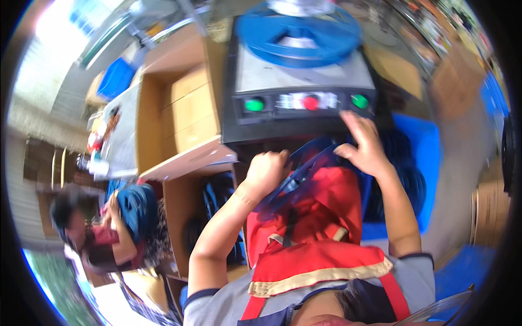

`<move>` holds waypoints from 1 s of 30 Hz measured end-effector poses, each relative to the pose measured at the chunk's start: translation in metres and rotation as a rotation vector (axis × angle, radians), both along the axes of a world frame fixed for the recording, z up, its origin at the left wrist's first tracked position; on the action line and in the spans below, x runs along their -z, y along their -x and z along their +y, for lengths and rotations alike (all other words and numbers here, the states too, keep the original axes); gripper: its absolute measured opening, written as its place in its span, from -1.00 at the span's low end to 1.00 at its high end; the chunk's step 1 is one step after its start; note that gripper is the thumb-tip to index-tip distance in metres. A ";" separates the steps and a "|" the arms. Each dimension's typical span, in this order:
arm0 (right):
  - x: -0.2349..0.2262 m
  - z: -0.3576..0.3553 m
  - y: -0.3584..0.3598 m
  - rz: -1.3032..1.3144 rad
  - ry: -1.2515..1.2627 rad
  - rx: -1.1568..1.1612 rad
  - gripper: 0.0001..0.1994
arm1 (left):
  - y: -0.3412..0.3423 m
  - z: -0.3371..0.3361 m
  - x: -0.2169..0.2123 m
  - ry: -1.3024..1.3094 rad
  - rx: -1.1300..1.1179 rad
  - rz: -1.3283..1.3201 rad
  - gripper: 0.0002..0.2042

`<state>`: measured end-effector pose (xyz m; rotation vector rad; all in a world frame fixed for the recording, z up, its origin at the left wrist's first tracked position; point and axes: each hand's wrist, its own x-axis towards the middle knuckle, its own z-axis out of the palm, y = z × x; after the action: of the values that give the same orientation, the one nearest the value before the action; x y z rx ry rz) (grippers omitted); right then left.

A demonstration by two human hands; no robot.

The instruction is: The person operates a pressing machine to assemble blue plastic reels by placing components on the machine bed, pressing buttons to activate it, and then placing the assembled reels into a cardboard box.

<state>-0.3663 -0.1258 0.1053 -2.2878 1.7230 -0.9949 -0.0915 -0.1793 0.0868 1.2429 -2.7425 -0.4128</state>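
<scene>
My left hand is closed round the edge of a dark blue plastic reel, which tilts in front of my red apron. My right hand has its fingers stretched out below the right green button of a machine. The right thumb lies by the reel's upper right edge; whether it touches, I cannot tell. On the machine's pale top rests a brighter blue reel with cut-outs. Its front panel also carries a red button and a left green button. Some motion blur softens the scene.
An open cardboard box stands left of the machine, with another box of blue reels below. At right, a blue crate holds dark stacked reels. A co-worker at far left handles blue round parts.
</scene>
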 end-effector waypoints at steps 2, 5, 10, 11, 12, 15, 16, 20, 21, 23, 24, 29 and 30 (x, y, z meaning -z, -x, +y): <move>-0.015 0.019 -0.022 -0.167 -0.141 -0.378 -0.47 | 0.005 0.047 -0.027 -0.025 0.150 0.109 -0.80; -0.023 0.071 -0.032 -0.238 -0.529 -0.449 -0.72 | 0.013 0.073 -0.060 0.014 0.268 0.243 -0.78; -0.004 0.147 0.067 -0.617 -0.630 0.164 -0.83 | 0.052 0.077 -0.088 0.083 0.198 0.569 -0.26; 0.003 0.169 0.091 -0.634 -0.388 0.261 -0.80 | 0.045 0.077 -0.084 0.060 0.133 0.620 -0.29; 0.001 0.192 0.112 -0.557 -0.319 0.486 -0.79 | 0.037 0.074 -0.078 0.033 0.071 0.673 -0.32; 0.031 0.242 0.162 -0.772 -0.014 0.991 -0.81 | 0.019 0.072 -0.027 -0.182 -0.128 0.574 -0.56; 0.041 0.246 0.178 -0.748 0.072 1.093 -0.81 | 0.004 0.073 0.003 -0.218 -0.184 0.461 -0.60; 0.112 0.254 0.262 -0.502 0.072 1.320 -0.78 | -0.038 0.095 0.079 -0.212 -0.226 0.313 -0.65; 0.128 0.255 0.278 -0.519 0.056 1.343 -0.77 | -0.050 0.101 0.091 -0.255 -0.314 0.301 -0.66; 0.149 0.246 0.295 -0.616 0.073 1.323 -0.77 | -0.079 0.118 0.108 -0.323 -0.470 0.219 -0.68; 0.156 0.240 0.301 -0.617 0.036 1.330 -0.77 | -0.097 0.128 0.115 -0.348 -0.532 0.150 -0.69; 0.187 0.207 0.321 -0.661 -0.044 1.226 -0.76 | -0.188 0.196 0.154 -0.387 -0.760 0.019 -0.70; 0.197 0.200 0.324 -0.634 -0.083 1.204 -0.75 | -0.201 0.214 0.165 -0.395 -0.852 0.025 -0.70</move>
<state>-0.6902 0.0737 -0.0913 -0.5195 2.5996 -1.4692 0.1096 0.0344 -0.0780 2.2825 -1.8736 -0.8493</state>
